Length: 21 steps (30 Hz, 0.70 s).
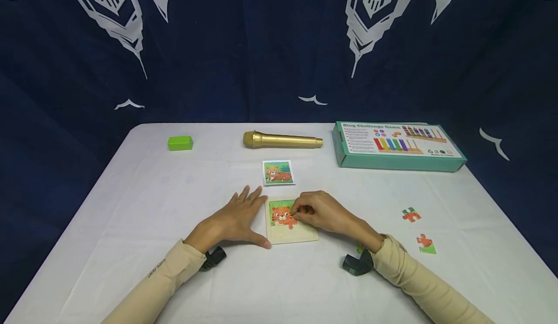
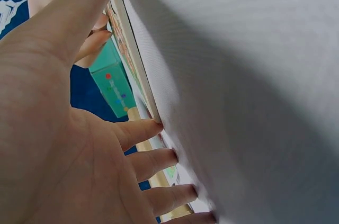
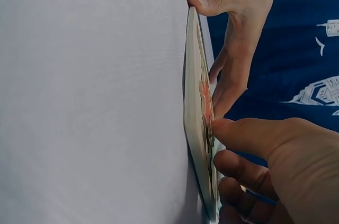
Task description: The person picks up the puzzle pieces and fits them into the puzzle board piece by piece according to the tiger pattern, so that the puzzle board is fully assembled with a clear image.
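Observation:
A pale wooden puzzle board (image 1: 293, 237) lies flat mid-table, with an orange tiger-face picture (image 1: 281, 214) partly assembled in its recess. My left hand (image 1: 237, 220) has its fingers spread along the board's left side, index fingertip and thumb tip at its edge. Over the right part of the picture, my right hand (image 1: 324, 211) bends its fingers and pinches a puzzle piece (image 3: 209, 142) between thumb and index finger, low against the board. Most of that piece is hidden by the fingers. Just behind the board sits a tiger picture card (image 1: 278, 173).
Two loose puzzle pieces, an upper one (image 1: 411, 214) and a lower one (image 1: 426, 244), lie to the right. Another green piece (image 1: 360, 248) shows partly under my right wrist. Along the back are a green block (image 1: 180, 143), a gold microphone (image 1: 283, 140) and a Ring Challenge Game box (image 1: 401, 162).

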Each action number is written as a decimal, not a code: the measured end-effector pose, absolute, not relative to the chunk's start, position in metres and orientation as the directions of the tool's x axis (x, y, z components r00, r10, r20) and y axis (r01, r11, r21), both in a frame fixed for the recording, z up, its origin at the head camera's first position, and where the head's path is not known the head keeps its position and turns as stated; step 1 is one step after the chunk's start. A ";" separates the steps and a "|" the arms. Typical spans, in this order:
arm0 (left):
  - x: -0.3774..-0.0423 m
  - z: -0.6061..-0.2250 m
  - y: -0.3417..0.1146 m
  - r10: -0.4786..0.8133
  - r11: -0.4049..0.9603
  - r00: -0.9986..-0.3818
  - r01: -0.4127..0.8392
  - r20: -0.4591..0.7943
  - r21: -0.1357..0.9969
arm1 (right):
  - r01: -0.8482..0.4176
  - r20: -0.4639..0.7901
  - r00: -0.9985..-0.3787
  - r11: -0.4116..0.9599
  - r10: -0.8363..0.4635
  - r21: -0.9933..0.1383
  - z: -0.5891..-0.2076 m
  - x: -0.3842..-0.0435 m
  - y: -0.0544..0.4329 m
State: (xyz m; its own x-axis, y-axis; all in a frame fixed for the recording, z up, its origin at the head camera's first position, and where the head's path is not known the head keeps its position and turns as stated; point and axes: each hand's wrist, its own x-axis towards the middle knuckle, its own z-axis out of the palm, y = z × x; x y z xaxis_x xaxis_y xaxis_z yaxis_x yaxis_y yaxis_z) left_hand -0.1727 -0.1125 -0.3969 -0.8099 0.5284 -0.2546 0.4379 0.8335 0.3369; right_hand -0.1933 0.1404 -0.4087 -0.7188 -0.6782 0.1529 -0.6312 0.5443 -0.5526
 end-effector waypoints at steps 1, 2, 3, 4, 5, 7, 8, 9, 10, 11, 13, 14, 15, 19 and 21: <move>-0.173 -0.397 -0.113 0.528 0.833 -0.810 0.437 -0.255 0.338 | -0.633 0.152 -0.718 0.547 -0.679 -0.548 -0.409 -0.193 0.140; -0.173 -0.397 -0.113 0.529 0.833 -0.809 0.438 -0.255 0.338 | -0.632 0.148 -0.721 0.555 -0.677 -0.540 -0.408 -0.193 0.140; -0.172 -0.397 -0.113 0.530 0.833 -0.809 0.438 -0.255 0.338 | -0.634 0.144 -0.722 0.562 -0.677 -0.531 -0.408 -0.192 0.140; -0.172 -0.397 -0.113 0.530 0.832 -0.809 0.439 -0.254 0.339 | -0.635 0.140 -0.722 0.569 -0.677 -0.523 -0.408 -0.192 0.139; -0.172 -0.397 -0.113 0.531 0.831 -0.809 0.440 -0.253 0.340 | -0.635 0.137 -0.723 0.573 -0.678 -0.518 -0.408 -0.192 0.139; -0.172 -0.397 -0.113 0.532 0.831 -0.808 0.440 -0.253 0.341 | -0.640 0.134 -0.718 0.572 -0.683 -0.513 -0.408 -0.192 0.139; -0.172 -0.397 -0.113 0.532 0.830 -0.808 0.440 -0.252 0.342 | -0.640 0.131 -0.717 0.571 -0.685 -0.514 -0.408 -0.191 0.139; -0.172 -0.397 -0.113 0.532 0.830 -0.808 0.440 -0.252 0.343 | -0.641 0.131 -0.714 0.566 -0.688 -0.518 -0.408 -0.191 0.140; -0.172 -0.397 -0.113 0.533 0.830 -0.808 0.440 -0.252 0.344 | -0.643 0.133 -0.710 0.561 -0.691 -0.521 -0.408 -0.191 0.140; -0.172 -0.397 -0.113 0.533 0.829 -0.808 0.439 -0.251 0.346 | -0.644 0.135 -0.707 0.553 -0.694 -0.528 -0.408 -0.191 0.140; -0.172 -0.397 -0.113 0.532 0.829 -0.809 0.438 -0.250 0.349 | -0.646 0.133 -0.699 0.542 -0.702 -0.537 -0.408 -0.192 0.142; -0.172 -0.397 -0.113 0.532 0.829 -0.809 0.437 -0.250 0.350 | -0.648 0.132 -0.697 0.539 -0.705 -0.538 -0.408 -0.192 0.142; -0.172 -0.397 -0.113 0.532 0.828 -0.809 0.436 -0.250 0.351 | -0.648 0.130 -0.694 0.536 -0.708 -0.541 -0.408 -0.192 0.143; -0.172 -0.397 -0.113 0.530 0.829 -0.810 0.434 -0.249 0.353 | -0.647 0.112 -0.684 0.528 -0.721 -0.550 -0.406 -0.192 0.146; -0.172 -0.398 -0.113 0.529 0.830 -0.810 0.433 -0.251 0.352 | -0.647 0.105 -0.680 0.526 -0.726 -0.553 -0.405 -0.192 0.147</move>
